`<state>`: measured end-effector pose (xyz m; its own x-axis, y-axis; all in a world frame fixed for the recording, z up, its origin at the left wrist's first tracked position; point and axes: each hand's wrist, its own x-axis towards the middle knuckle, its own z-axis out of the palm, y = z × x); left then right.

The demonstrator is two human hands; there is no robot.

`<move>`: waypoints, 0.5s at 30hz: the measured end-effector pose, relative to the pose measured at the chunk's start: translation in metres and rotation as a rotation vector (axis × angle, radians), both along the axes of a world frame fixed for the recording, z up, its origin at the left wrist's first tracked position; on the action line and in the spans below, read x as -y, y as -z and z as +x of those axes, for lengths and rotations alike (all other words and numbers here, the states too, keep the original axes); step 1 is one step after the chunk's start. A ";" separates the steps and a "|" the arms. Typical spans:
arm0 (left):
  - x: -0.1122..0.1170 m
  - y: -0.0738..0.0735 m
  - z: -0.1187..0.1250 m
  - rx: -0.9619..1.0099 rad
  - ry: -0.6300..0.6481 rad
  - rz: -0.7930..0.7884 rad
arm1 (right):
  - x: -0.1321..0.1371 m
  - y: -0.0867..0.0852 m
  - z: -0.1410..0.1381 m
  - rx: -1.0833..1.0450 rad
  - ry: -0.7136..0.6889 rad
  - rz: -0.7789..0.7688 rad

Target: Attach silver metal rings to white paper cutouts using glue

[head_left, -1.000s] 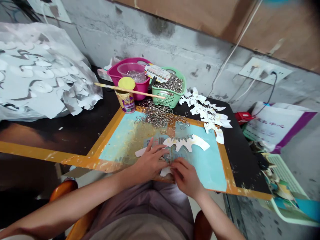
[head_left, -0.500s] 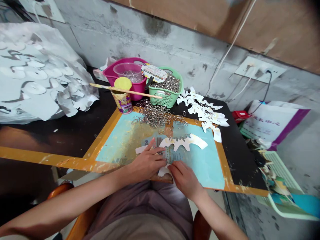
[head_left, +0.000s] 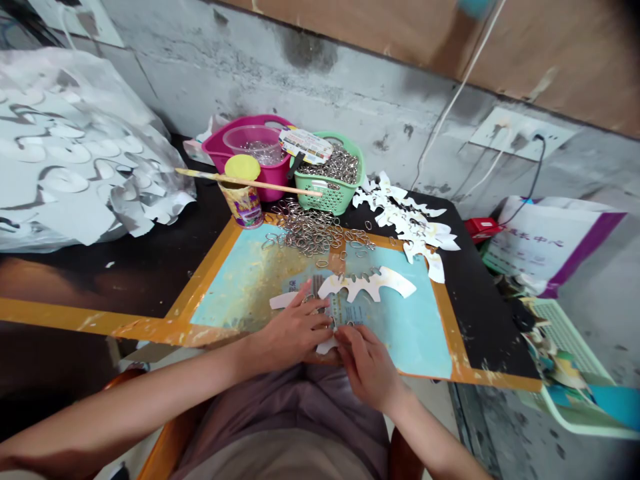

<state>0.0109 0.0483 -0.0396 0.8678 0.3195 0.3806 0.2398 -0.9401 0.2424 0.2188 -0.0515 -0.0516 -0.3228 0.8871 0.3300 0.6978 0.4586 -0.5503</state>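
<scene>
My left hand (head_left: 295, 330) lies over a curved white paper strip (head_left: 327, 345), its fingers stretched out and spread. Much of that strip is hidden under the hand; a pale paper end (head_left: 283, 301) shows to the left. My right hand (head_left: 370, 367) is closed, thumb and fingertips pinching the strip's near right part. Small metal rings show by the fingertips, partly covered. Just beyond the hands rests another scalloped white strip (head_left: 370, 288) with several rings along its far edge. Farther back is a heap of loose oval metal rings (head_left: 313, 230).
A paint-stained cup (head_left: 243, 205) with a brush (head_left: 250, 181) across it stands before a magenta basket (head_left: 274, 180). Beside it, a green basket (head_left: 330, 197) holds metal rings. Finished-looking scalloped strips (head_left: 407, 217) pile at right; a plastic bag (head_left: 75, 153) of paper pieces sits left.
My right hand's fingers have shifted slightly along the strip's edge, and less of the strip shows there. My left hand stays spread over it. The view has tilted slightly.
</scene>
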 end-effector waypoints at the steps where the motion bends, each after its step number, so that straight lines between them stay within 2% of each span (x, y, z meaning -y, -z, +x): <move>1: -0.002 -0.005 -0.002 -0.014 0.022 -0.055 | 0.000 0.001 -0.001 0.014 0.013 0.000; 3: -0.008 -0.015 -0.004 -0.024 0.059 -0.179 | 0.001 0.003 -0.001 0.016 0.026 -0.002; 5: -0.016 -0.024 -0.003 -0.015 0.037 -0.238 | 0.001 0.004 0.000 0.008 0.028 -0.011; 8: -0.028 -0.027 0.007 -0.046 0.031 -0.150 | 0.001 0.003 0.000 0.012 0.030 -0.015; 12: -0.037 -0.022 0.024 -0.144 0.159 -0.017 | 0.001 0.002 0.000 -0.008 0.031 -0.042; 15: -0.039 -0.023 0.029 -0.143 0.214 0.029 | 0.002 0.003 0.001 -0.072 0.043 -0.066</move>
<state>0.0400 0.0877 -0.0168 0.9602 0.1133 0.2552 0.0643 -0.9791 0.1928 0.2197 -0.0533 -0.0545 -0.2620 0.9199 0.2917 0.6734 0.3908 -0.6275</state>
